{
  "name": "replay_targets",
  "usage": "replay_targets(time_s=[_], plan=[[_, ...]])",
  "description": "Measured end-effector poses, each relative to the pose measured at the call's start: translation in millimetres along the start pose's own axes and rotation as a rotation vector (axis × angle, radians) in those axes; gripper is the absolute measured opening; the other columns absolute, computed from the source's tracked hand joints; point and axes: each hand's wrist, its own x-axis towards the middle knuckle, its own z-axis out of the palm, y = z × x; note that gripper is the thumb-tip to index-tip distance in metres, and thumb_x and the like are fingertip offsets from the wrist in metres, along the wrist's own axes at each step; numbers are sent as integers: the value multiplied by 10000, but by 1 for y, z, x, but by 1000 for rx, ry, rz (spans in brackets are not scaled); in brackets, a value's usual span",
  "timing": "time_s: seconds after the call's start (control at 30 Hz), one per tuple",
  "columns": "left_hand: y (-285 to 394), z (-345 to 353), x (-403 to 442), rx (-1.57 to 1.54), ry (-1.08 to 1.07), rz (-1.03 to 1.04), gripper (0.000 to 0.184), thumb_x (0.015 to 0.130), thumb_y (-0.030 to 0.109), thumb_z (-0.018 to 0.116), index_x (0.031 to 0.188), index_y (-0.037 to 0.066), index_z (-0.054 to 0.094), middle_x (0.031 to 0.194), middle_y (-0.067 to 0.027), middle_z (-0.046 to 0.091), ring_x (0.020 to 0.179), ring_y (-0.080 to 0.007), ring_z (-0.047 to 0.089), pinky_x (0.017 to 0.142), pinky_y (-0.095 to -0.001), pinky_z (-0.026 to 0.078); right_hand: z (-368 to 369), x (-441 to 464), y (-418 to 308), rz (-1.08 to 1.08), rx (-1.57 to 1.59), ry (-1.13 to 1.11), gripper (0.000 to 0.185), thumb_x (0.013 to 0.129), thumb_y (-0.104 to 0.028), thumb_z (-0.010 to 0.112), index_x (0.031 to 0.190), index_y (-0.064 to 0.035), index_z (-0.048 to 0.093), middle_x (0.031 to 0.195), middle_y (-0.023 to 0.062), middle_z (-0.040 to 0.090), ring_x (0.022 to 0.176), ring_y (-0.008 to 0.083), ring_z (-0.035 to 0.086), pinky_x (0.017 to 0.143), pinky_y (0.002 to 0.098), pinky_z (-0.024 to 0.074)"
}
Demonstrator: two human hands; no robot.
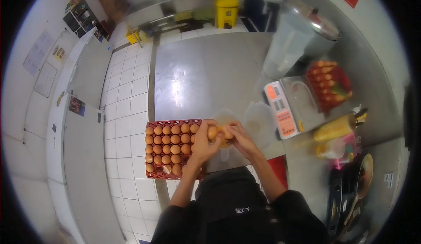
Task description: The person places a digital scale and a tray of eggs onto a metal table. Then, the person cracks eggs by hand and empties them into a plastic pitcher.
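Note:
My left hand (205,142) and my right hand (244,141) meet over a translucent jug (225,154), fingers closed on a brown egg (213,132). The egg looks cracked apart, with one shell part in each hand and yellow showing between them. The jug's handle points towards me, and my hands hide much of it. By my left forearm lies a red egg tray (149,124) filled with several rows of brown eggs (175,149). A piece of broken shell (167,169) sits in its near row. Right of the jug stands a second translucent container (259,123).
On the steel table (210,73), a digital scale (280,109) stands at the right. Behind it are another egg tray (330,86) and a tall clear bin (287,42). A yellow roll (335,128) and a stove with a pan (365,176) are further right.

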Motion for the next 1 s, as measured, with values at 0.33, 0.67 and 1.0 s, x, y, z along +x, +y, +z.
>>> replay_targets(time_s=[0.33, 0.67, 1.0], plan=[[-20, -8, 22, -124, -330, -23, 441, 897, 97, 718, 1323, 17, 636, 1268, -184, 701, 1109, -321, 698, 970, -389, 538, -20, 9, -32, -259, -529, -322, 473, 972, -121, 727, 1402, -14, 562, 1197, 77, 687, 1065, 150, 663, 910, 300, 550], [-35, 2, 27, 35, -300, 51, 467, 877, 157, 716, 1334, 105, 639, 1185, -192, 715, 1047, -398, 693, 905, -442, 569, -24, 27, -11, -461, -772, -158, 465, 878, -64, 678, 1326, 42, 613, 1116, 162, 710, 916, 174, 678, 841, 319, 551], [-32, -10, 42, 245, -289, 261, 441, 908, 183, 692, 1342, 146, 627, 1194, -102, 673, 921, -364, 705, 794, -431, 590, -22, 19, -38, -732, -1237, -90, 628, 856, 72, 558, 1462, -91, 559, 1315, 174, 527, 1014, 336, 635, 859, 409, 552]])
